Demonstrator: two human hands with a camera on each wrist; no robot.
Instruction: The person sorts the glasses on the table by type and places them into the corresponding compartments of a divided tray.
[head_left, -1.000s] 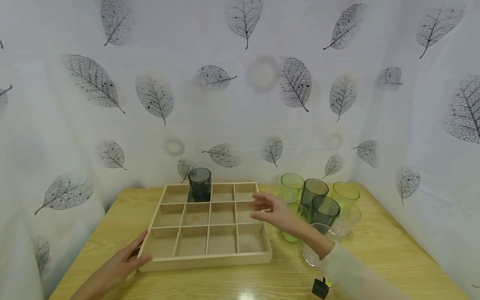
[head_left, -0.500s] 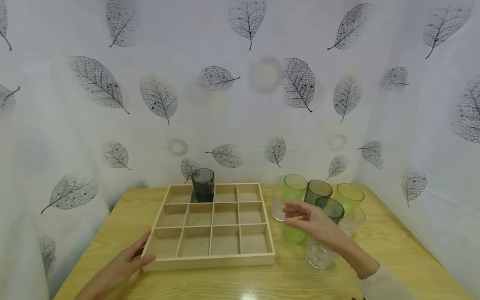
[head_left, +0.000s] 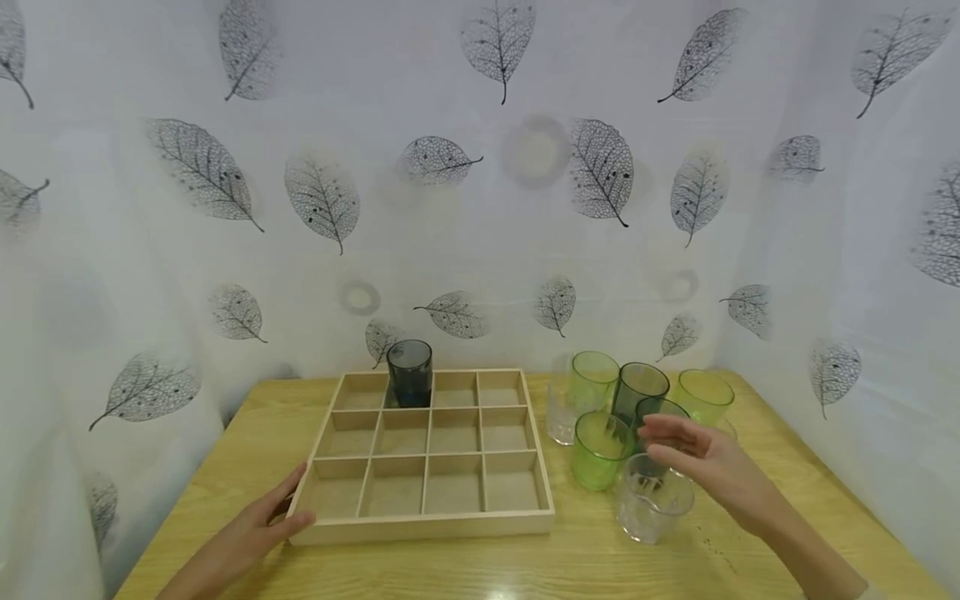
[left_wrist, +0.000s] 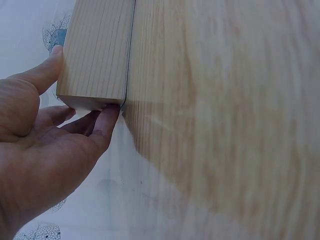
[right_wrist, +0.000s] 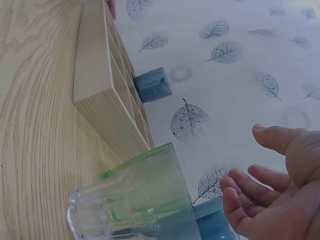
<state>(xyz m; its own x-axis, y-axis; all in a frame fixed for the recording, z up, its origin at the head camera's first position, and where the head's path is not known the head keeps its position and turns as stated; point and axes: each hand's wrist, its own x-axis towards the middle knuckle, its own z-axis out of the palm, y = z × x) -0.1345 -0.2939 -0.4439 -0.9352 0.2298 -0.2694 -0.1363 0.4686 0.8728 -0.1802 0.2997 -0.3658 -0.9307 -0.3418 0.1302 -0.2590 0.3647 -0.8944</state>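
A divided wooden tray (head_left: 420,528) lies on the table, and one dark grey glass (head_left: 410,373) stands in a back-row compartment. My left hand (head_left: 247,533) grips the tray's front left corner, thumb on the front and fingers against the side. To the tray's right stands a group of glasses. My right hand (head_left: 716,467) hovers at their right side, fingers loosely bent and holding nothing. Nearest to it are a clear glass (head_left: 647,517) and a dark glass (head_left: 649,407) that the hand partly hides. A green glass (head_left: 597,468) stands just left of these.
Behind stand another green glass (head_left: 594,373), a dark glass (head_left: 641,382), a clear glass (head_left: 559,423) and a green glass (head_left: 705,392) at the far right. A white leaf-print curtain (head_left: 465,225) hangs behind the wooden table (head_left: 405,571).
My right hand has moved right, from the tray's right edge across the glasses to their right side. My left hand keeps its hold on the tray corner. The view has shifted slightly.
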